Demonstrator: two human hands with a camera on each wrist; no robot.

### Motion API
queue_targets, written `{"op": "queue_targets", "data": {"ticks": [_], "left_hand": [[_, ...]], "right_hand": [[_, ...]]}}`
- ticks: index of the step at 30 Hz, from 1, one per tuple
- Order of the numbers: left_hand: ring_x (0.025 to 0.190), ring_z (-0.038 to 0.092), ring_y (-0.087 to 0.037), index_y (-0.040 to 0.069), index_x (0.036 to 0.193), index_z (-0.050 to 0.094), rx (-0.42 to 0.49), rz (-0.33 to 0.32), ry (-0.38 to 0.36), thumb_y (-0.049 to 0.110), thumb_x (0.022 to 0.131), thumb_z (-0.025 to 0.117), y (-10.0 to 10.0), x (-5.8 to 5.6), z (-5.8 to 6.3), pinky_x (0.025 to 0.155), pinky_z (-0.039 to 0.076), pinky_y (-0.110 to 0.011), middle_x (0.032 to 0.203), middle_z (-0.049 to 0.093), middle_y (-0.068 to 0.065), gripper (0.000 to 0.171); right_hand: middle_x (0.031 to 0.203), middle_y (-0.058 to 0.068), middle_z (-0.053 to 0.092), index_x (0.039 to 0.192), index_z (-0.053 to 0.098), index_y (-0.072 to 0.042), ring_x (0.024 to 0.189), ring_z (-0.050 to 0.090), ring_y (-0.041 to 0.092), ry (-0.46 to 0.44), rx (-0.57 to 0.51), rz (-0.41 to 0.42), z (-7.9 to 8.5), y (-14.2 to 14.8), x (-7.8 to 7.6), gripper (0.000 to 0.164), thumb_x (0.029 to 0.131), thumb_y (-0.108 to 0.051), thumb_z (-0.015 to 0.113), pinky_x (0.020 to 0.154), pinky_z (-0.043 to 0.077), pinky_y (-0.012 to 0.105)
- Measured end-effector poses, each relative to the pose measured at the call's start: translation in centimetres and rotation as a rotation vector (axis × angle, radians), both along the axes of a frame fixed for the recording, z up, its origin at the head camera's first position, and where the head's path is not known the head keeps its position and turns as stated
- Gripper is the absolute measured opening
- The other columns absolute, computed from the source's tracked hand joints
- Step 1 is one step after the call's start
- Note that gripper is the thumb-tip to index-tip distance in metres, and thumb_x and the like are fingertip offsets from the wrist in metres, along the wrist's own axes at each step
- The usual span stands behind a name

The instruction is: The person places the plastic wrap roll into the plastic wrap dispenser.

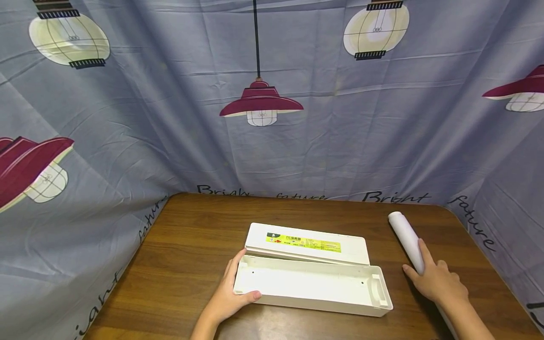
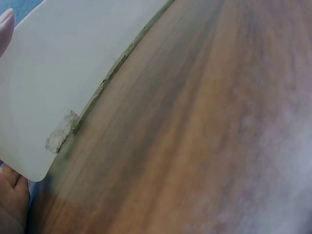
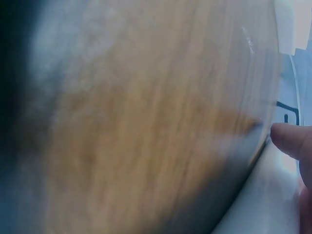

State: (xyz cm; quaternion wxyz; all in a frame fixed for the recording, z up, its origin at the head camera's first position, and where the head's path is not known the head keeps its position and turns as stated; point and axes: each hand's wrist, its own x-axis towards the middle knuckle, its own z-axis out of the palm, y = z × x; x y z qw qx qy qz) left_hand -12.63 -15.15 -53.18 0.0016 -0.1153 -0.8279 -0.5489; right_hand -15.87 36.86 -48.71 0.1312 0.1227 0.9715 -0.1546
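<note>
A long white open box (image 1: 306,278) lies on the brown table, hollow side up. My left hand (image 1: 233,283) grips its left end, thumb along the front wall and fingers at the back corner. In the left wrist view the white box wall (image 2: 58,73) has a ragged strip along one edge. Right behind the box lies its white lid (image 1: 310,231), a yellow-green label on top. Over on the right, a white cling film roll (image 1: 405,236) slants across the table. My right hand (image 1: 442,281) holds it from above, thumb on the left side, index finger along it.
The wooden table (image 1: 170,264) has a rounded far corner on the right. Grey-blue curtains (image 1: 323,141) printed with lamps and lettering hang behind it and on both sides. The roll's near end runs under the right forearm.
</note>
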Motion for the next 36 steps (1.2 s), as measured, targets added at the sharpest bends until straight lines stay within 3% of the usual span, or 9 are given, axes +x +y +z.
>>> {"op": "queue_targets", "data": {"ticks": [19,36], "left_hand": [[0.123,0.048,-0.018,0.025,0.157,0.024,-0.01,0.013,0.0,0.031,0.067,0.091,0.0,0.0,0.1,0.102,0.042,-0.032,0.144,0.041,0.001,0.113],[0.121,0.049,-0.021,0.026,0.157,0.024,0.006,0.007,-0.011,0.03,0.066,0.092,0.0,-0.1,-0.1,0.1,0.043,-0.031,0.142,0.042,0.001,0.113]], "right_hand": [[0.121,0.045,0.041,0.154,-0.024,-0.022,0.076,0.058,0.047,0.036,0.019,0.041,0.0,0.8,0.0,0.098,0.093,-0.075,0.033,0.054,0.044,0.054],[0.122,0.046,0.044,0.157,-0.016,-0.02,0.08,0.06,0.052,0.117,0.014,0.09,-0.4,1.2,0.0,0.089,0.099,-0.064,0.036,0.053,0.043,0.053]]}}
